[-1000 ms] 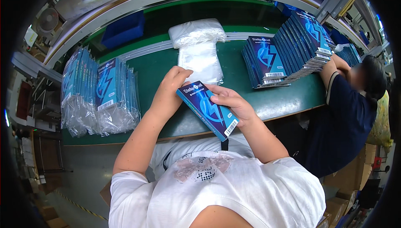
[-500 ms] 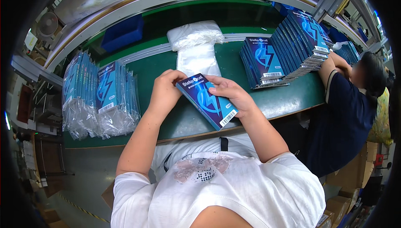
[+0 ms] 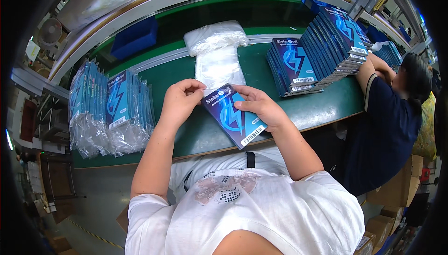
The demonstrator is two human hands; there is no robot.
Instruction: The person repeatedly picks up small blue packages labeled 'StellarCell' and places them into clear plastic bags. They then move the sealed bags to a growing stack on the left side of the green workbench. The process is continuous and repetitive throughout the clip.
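Green worktop (image 3: 305,116) spans the view from 9 to 3 o'clock; from where I stand, a co-worker (image 3: 373,147) in a dark top sits at 3 o'clock. At 2 o'clock, a row of blue boxes (image 3: 293,62) leans in file, no wrap visible on them. At 9 o'clock, bagged boxes (image 3: 117,97) stand in clear, crumpled sleeves. At 12 o'clock lies a pile of clear plastic (image 3: 217,66), probably flat bags. Held blue box (image 3: 229,115): mid-view, above the worktop's near edge, just on the 6 o'clock side of the plastic. Change noted over the last second: its side wall, plain to see earlier, has turned nearly out of sight, and its 10 o'clock corner now shows uncovered. Judged meaning: one hand carries the box, freeing the other for fine work at that corner. Long axis runs 11 to 5 o'clock; title end at 11, barcode end at 5, printed face up. Right hand (image 3: 262,109) grips it from 2 o'clock, thumb on the face. Left hand (image 3: 183,102), at 10 o'clock, narrow: fingertips pinched just beside the corner; cannot tell whether anything thin is between them.
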